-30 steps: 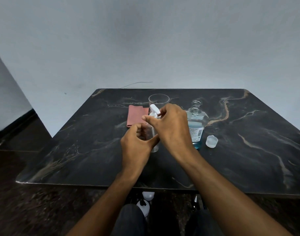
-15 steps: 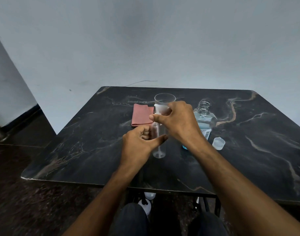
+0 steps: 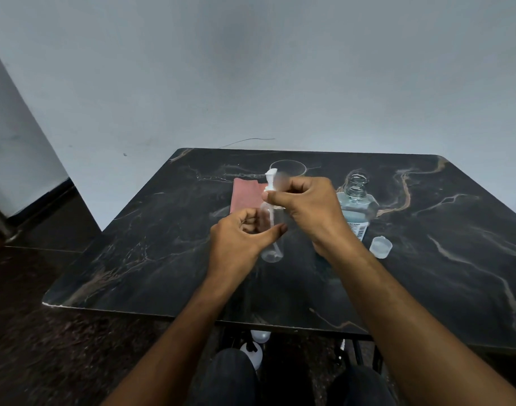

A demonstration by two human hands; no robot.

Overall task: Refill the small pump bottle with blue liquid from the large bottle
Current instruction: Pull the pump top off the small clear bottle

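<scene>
Our left hand (image 3: 239, 244) wraps the small pump bottle (image 3: 272, 230) at table (image 3: 163, 244) centre. Our right hand (image 3: 309, 209) pinches its pump top (image 3: 270, 183), hiding the glass (image 3: 289, 168) at 12 o'clock. The large bottle (image 3: 356, 205) and cap (image 3: 381, 246) sit at 3 o'clock, a pink cloth (image 3: 246, 194) at 10.

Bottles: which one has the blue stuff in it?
The large bottle on the right, standing open behind the right hand. The small pump bottle held by both hands looks clear and empty.

Pink cloth (image 3: 246, 194) and clear glass (image 3: 289, 168) on dark marble table (image 3: 441, 273).
</scene>
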